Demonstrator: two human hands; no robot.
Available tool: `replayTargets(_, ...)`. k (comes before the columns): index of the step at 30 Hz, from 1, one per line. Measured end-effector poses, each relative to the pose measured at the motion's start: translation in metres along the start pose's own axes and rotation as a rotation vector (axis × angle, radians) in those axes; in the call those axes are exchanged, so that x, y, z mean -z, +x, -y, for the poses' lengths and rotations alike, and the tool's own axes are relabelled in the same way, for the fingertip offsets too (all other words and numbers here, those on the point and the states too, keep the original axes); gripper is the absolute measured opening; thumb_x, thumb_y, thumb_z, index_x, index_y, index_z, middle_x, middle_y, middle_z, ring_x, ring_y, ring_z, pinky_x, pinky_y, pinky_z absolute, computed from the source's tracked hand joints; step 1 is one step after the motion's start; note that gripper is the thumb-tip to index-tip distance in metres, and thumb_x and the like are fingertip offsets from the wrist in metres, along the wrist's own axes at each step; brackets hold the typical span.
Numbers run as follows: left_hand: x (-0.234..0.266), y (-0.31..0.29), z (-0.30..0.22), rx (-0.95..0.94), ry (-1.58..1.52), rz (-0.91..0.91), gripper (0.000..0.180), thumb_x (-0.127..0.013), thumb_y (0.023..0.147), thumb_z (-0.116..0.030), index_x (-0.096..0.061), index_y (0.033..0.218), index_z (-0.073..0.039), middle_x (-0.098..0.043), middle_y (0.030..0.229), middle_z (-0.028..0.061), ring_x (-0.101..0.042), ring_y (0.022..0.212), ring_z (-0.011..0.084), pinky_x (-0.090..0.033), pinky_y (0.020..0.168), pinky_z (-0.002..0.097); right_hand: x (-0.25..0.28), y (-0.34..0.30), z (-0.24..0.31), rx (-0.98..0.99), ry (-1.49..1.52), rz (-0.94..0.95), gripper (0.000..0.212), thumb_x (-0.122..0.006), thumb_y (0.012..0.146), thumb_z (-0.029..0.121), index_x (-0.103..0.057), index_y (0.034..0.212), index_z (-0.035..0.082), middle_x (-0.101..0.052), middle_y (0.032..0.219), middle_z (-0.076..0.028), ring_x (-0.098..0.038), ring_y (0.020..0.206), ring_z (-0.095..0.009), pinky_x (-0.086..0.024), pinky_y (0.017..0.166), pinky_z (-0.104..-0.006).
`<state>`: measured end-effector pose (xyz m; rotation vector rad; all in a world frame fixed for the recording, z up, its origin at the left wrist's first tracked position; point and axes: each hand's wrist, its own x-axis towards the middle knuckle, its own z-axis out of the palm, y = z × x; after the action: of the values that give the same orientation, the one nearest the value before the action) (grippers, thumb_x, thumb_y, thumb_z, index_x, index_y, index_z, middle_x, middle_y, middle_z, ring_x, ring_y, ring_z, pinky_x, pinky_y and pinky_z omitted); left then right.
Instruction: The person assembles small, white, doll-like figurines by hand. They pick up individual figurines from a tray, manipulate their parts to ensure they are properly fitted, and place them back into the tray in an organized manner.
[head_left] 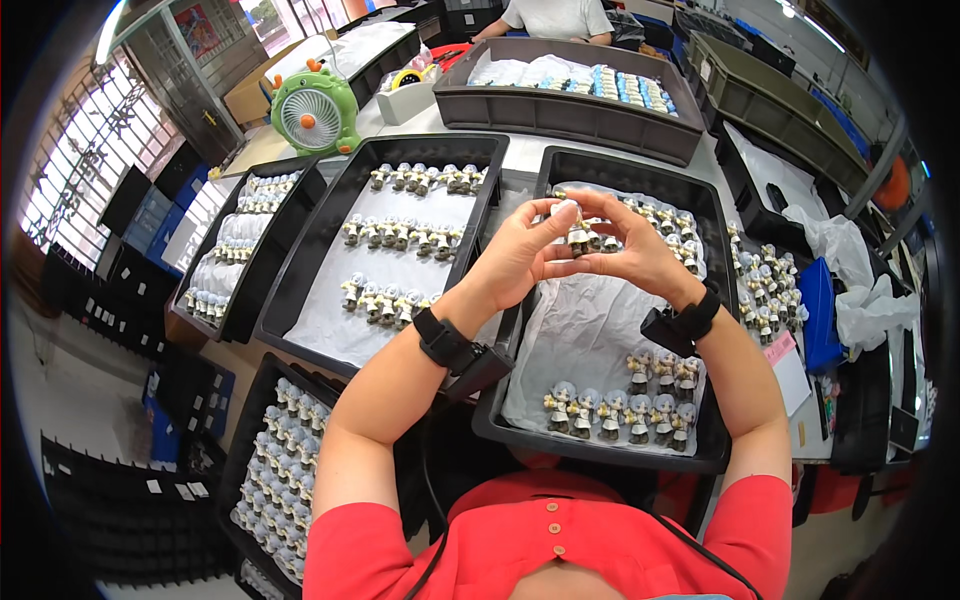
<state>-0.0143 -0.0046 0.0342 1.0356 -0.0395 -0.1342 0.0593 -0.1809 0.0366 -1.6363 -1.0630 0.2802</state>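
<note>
Between both hands, above a black tray [612, 452], I hold a small figurine [577, 236] with pale hair, a whitish outfit and a dark lower part. My left hand [522, 250] pinches it from the left, its thumb at the figurine's head. From the right, my right hand [640, 252] curls its fingers over the top and under the bottom. Paper lines the tray below; similar figurines [611, 412] stand in rows at its near end, and more figurines [680, 222] fill its far end, partly hidden by my hands.
Left stands another lined tray [330, 322] with figurine rows; a narrower tray [213, 262] lies beyond it. A full tray [262, 440] sits lower left. Farther back are a green fan [317, 112], a grey-brown crate [560, 118] and a person [556, 16]. Loose figurines [768, 285] and a blue bin [820, 315] are right.
</note>
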Motion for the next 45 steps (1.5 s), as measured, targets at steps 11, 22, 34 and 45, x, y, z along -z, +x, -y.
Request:
replayTargets(11, 0.002, 0.0, -0.004, -0.094, -0.058, 0.184, 0.041, -0.051, 0.094, -0.024, -0.036, 0.129, -0.008, -0.056, 0.115, 0.0169, -0.062, 0.097, 0.0284, -0.055, 0.075, 0.0353, -0.013, -0.004, 0.014, 0.187, -0.203, -0.221, 0.079, -0.074, 0.065, 0.015, -0.036, 0.135, 0.012, -0.052, 0.111, -0.009, -0.053, 0.104, -0.022, -0.041, 0.093, -0.0361)
replayTargets(22, -0.004, -0.002, -0.003, -0.121, -0.052, 0.194, 0.04, -0.041, 0.098, -0.023, -0.039, 0.133, -0.006, -0.054, 0.12, 0.0097, -0.06, 0.1, 0.0237, -0.052, 0.081, 0.0345, -0.018, -0.005, 0.023, 0.464, -0.425, -0.294, 0.087, -0.077, 0.06, 0.004, -0.035, 0.136, 0.012, -0.05, 0.109, -0.01, -0.051, 0.104, -0.025, -0.045, 0.089, -0.0382)
replayTargets(34, -0.009, -0.009, -0.001, -0.172, 0.236, 0.251, 0.044, -0.053, 0.093, -0.033, -0.045, 0.126, -0.006, -0.055, 0.111, 0.0018, -0.055, 0.098, 0.0112, -0.046, 0.081, 0.0265, -0.024, -0.003, 0.013, 0.638, -0.537, -0.266, 0.086, -0.076, 0.061, -0.002, -0.035, 0.136, 0.009, -0.049, 0.12, -0.011, -0.05, 0.106, -0.029, -0.053, 0.08, -0.0338)
replayTargets(45, -0.009, -0.006, -0.007, -0.089, -0.089, 0.383, 0.051, -0.039, 0.096, -0.041, -0.039, 0.13, -0.003, -0.05, 0.125, 0.0102, -0.054, 0.112, 0.0279, -0.046, 0.093, 0.0404, -0.025, -0.007, 0.027, 0.344, -0.213, -0.257, 0.104, -0.082, 0.059, 0.006, -0.02, 0.143, 0.012, -0.051, 0.128, -0.009, -0.056, 0.098, -0.019, -0.057, 0.076, -0.0274)
